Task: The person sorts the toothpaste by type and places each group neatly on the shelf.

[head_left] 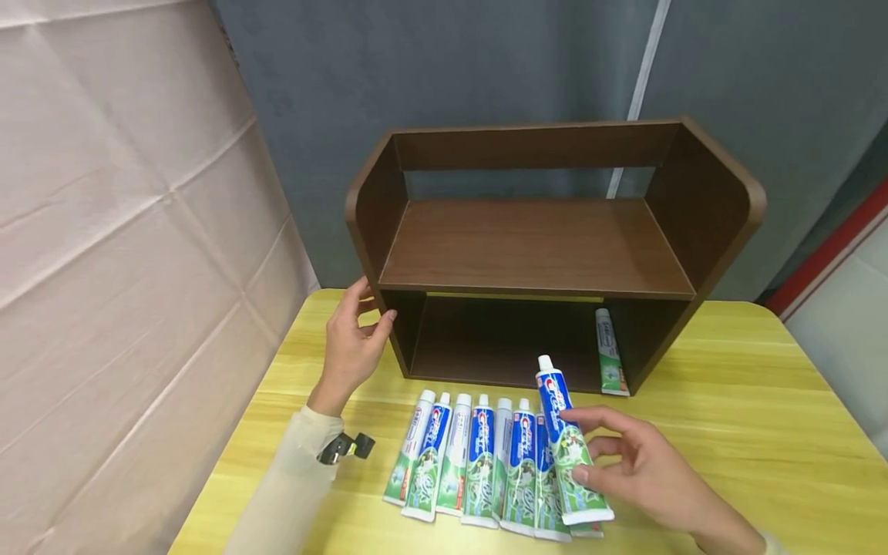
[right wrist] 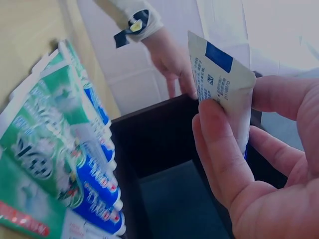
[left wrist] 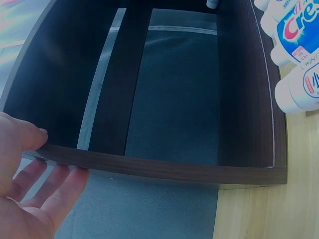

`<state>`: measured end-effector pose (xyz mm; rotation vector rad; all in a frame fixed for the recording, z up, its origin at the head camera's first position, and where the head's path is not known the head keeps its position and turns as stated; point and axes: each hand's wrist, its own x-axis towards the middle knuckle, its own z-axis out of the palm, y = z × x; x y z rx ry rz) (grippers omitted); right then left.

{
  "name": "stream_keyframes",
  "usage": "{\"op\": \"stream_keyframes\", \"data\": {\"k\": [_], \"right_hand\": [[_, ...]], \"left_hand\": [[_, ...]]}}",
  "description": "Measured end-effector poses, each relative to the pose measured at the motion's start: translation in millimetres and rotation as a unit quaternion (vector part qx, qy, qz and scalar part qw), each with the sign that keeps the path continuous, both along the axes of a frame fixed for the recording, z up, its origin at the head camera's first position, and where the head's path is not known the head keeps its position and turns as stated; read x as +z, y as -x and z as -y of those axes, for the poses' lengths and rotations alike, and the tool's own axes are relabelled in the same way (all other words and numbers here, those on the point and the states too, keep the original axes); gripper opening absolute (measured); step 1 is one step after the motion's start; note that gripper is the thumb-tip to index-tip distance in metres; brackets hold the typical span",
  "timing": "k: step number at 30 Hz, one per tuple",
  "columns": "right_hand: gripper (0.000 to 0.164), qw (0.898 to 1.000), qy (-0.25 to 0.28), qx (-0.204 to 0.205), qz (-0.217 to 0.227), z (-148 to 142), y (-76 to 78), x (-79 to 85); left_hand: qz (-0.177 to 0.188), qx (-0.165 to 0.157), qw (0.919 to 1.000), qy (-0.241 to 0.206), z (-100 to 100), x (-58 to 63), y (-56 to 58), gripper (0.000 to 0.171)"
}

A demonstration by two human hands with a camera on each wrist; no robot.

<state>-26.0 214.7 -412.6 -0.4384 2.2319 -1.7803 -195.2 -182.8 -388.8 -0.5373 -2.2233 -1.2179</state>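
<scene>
A blue, green and white toothpaste tube point(head_left: 572, 455) is held in my right hand point(head_left: 641, 470), pinched between thumb and fingers, cap pointing toward the shelf. In the right wrist view its printed back point(right wrist: 222, 74) shows. My left hand point(head_left: 354, 339) grips the left side panel of a dark brown two-tier shelf point(head_left: 534, 239). In the left wrist view the thumb lies inside the panel and the fingers point(left wrist: 65, 186) outside it. A row of several toothpaste tubes point(head_left: 480, 466) lies before the shelf, caps toward it. Another tube point(head_left: 610, 354) stands in the lower compartment against the right wall.
The shelf stands on a yellow wood-grain table point(head_left: 749, 432). Behind it hangs a grey cloth point(head_left: 486, 62), and a pale creased cloth wall point(head_left: 125, 231) rises on the left. A red strip point(head_left: 839, 247) edges the far right.
</scene>
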Motion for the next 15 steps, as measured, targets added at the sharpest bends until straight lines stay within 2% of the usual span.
{"op": "stream_keyframes", "data": {"k": [3, 6, 11, 15], "right_hand": [[0.060, 0.999, 0.027, 0.020, -0.023, 3.8, -0.4, 3.1], [0.060, 0.999, 0.039, 0.028, -0.019, 6.6, -0.7, 7.6], [0.060, 0.999, 0.036, 0.028, -0.018, 11.1, -1.7, 15.9], [0.059, 0.998, 0.034, 0.024, -0.036, 15.4, -2.0, 24.5]], "left_hand": [[-0.002, -0.004, 1.0000, -0.002, 0.1, -1.3, 1.0, 0.063], [-0.002, -0.005, 1.0000, -0.002, -0.1, -1.9, 1.4, 0.063], [0.001, -0.005, 1.0000, 0.001, 0.1, -1.8, 0.7, 0.063], [0.002, -0.004, 1.0000, 0.002, 0.9, -1.7, 0.5, 0.062]]}}
